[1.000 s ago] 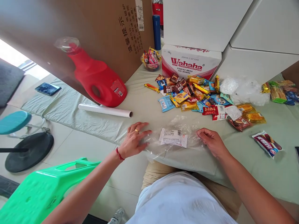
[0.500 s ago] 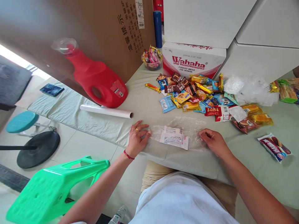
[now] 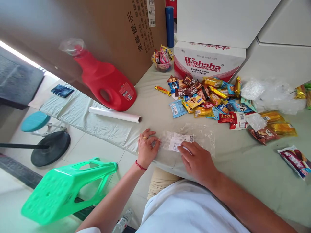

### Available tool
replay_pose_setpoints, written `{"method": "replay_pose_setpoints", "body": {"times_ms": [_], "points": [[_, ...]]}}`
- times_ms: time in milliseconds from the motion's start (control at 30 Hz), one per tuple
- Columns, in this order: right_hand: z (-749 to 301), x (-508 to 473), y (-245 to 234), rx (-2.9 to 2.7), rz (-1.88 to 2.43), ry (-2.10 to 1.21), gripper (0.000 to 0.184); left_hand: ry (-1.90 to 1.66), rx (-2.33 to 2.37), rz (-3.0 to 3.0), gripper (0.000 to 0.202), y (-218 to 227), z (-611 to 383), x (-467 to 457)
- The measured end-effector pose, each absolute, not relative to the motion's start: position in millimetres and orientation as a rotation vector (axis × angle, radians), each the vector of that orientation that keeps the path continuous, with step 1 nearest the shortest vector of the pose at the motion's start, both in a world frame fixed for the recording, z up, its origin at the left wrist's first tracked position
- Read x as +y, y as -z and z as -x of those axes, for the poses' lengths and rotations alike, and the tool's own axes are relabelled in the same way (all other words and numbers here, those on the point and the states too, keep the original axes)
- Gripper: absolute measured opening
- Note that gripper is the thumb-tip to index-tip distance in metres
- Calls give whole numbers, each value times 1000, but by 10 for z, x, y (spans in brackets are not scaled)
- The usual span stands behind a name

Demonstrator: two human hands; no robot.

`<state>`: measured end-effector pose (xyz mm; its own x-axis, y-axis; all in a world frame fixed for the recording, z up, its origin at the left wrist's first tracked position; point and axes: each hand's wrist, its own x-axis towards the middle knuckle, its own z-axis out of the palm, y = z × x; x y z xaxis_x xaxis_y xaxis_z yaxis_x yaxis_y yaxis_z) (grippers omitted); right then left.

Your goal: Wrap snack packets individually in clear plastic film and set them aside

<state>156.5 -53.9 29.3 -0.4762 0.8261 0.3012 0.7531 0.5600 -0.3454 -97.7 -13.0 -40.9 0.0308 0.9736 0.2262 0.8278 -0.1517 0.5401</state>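
Observation:
A small white printed packet lies on a sheet of clear plastic film near the table's front edge. My left hand rests at the film's left edge, its thumb and forefinger pinched on it. Over the right part of the packet is my right hand, fingers bent and together with their tips on the packet. The hand covers that end of the packet and some of the film.
Wrapped snacks are heaped behind the film, with crumpled clear plastic beside them. A white roll and a red jug are at left. One purple-and-white snack packet lies far right. A green stool stands below.
My right hand has let go of the film's right edge and moved left onto the white packet. My left hand stays at the film's left edge. The view has shifted slightly.

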Motion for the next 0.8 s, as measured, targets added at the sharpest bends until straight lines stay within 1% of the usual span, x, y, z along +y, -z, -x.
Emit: {"method": "replay_pose_setpoints", "body": {"times_ms": [133, 233, 367, 400, 433, 533, 567, 600, 667, 700, 733, 800], "points": [[-1383, -404, -58, -2459, 1430, -199, 38, -833, 1894, -2005, 35, 419, 1023, -142], [-1419, -316, -5, -2453, 1494, -211, 39, -827, 1917, -1965, 42, 402, 1091, -96], [-1467, -303, -31, -2492, 1457, -217, 39, -821, 1848, -1872, 28, 296, 1117, 73], [-1473, -309, -31, -2485, 1453, -215, 39, -798, 1767, -1852, 28, 258, 1099, 130], [-1478, -315, -27, -2473, 1450, -214, 39, -765, 1668, -1835, 34, 218, 1071, 193], [-1491, -330, 11, -2438, 1434, -222, 38, -633, 1394, -1706, 60, 114, 946, 410], [-1495, -334, 27, -2431, 1428, -224, 38, -591, 1356, -1642, 62, 86, 899, 490], [-1498, -338, 41, -2426, 1424, -225, 38, -559, 1353, -1585, 58, 58, 853, 572], [-1500, -348, 64, -2422, 1419, -227, 38, -537, 1419, -1539, 44, -2, 756, 729], [-1498, -353, 70, -2422, 1419, -227, 38, -550, 1465, -1549, 41, -37, 701, 797], [-1494, -358, 73, -2425, 1419, -227, 39, -550, 1507, -1576, 43, -76, 637, 854], [-1482, -366, 70, -2436, 1415, -223, 39, -432, 1557, -1675, 52, -156, 477, 922]]}}
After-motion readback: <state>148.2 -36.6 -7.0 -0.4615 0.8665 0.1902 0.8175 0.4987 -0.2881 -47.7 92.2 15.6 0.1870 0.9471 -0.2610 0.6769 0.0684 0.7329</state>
